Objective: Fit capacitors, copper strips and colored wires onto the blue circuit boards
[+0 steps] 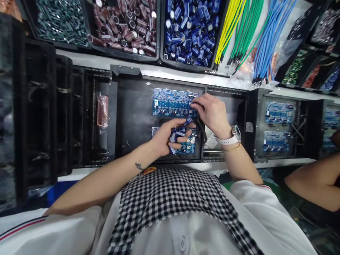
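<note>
My left hand [170,136], palm up with its fingers curled, cradles several blue capacitors [180,133] above the lower circuit board [190,146], covering much of it. Over the right end of the upper blue circuit board [172,101], my right hand [211,109] is closed in a pinch. Whatever is between those fingertips, if anything, is too small to make out. Both boards lie in a black tray [134,117], one above the other.
Bins of blue capacitors [190,32], brown capacitors [124,26] and small dark green parts [62,21] line the back. Yellow, green and blue wires [273,39] lie beside them. At right are another tray with boards [277,141] and a co-worker's arm [316,177].
</note>
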The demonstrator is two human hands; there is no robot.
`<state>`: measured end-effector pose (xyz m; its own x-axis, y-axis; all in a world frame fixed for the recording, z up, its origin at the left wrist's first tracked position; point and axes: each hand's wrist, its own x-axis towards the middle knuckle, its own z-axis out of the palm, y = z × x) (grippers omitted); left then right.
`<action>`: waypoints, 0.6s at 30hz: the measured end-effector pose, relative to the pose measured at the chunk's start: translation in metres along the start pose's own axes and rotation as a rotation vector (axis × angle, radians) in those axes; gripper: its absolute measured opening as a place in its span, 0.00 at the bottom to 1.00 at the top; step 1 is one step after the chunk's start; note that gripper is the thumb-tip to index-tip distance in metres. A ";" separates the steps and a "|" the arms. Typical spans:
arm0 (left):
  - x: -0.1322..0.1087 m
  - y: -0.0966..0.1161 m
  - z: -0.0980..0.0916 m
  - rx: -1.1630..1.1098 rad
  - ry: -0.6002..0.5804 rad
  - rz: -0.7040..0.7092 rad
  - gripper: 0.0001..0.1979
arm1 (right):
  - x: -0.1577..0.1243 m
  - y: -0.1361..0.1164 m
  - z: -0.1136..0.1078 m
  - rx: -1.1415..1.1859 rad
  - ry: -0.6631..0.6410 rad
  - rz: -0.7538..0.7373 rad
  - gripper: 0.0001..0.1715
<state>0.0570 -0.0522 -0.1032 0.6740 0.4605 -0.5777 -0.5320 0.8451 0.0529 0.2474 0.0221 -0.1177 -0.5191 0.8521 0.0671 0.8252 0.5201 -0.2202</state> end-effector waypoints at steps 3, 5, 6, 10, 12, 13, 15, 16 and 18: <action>0.003 -0.004 -0.003 -0.004 0.000 -0.010 0.13 | -0.001 -0.001 0.002 -0.014 -0.022 -0.053 0.14; 0.004 -0.002 -0.003 -0.021 -0.011 -0.006 0.15 | -0.004 -0.006 -0.002 0.009 -0.018 -0.072 0.14; 0.004 -0.001 -0.003 -0.029 -0.019 -0.009 0.16 | -0.006 -0.009 -0.007 0.042 0.006 -0.059 0.14; 0.004 0.000 -0.005 0.011 -0.074 -0.040 0.21 | -0.019 -0.030 -0.035 0.342 -0.006 -0.017 0.18; 0.004 -0.001 -0.005 0.047 -0.088 -0.041 0.21 | -0.025 -0.036 -0.042 0.374 -0.056 -0.017 0.14; 0.004 -0.002 -0.004 0.058 -0.085 -0.032 0.20 | -0.027 -0.036 -0.042 0.320 -0.053 -0.001 0.11; 0.003 -0.004 -0.003 0.076 -0.060 -0.009 0.16 | -0.029 -0.032 -0.034 0.159 -0.014 0.051 0.09; 0.003 -0.005 -0.003 0.087 -0.044 0.000 0.15 | -0.029 -0.028 -0.028 0.095 -0.006 0.068 0.09; 0.002 -0.006 -0.002 0.114 -0.013 0.008 0.13 | -0.028 -0.020 -0.016 0.033 -0.021 0.066 0.10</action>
<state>0.0609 -0.0569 -0.1063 0.6768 0.4704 -0.5662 -0.4763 0.8663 0.1504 0.2493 -0.0114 -0.0998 -0.4685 0.8830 0.0307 0.8502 0.4600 -0.2559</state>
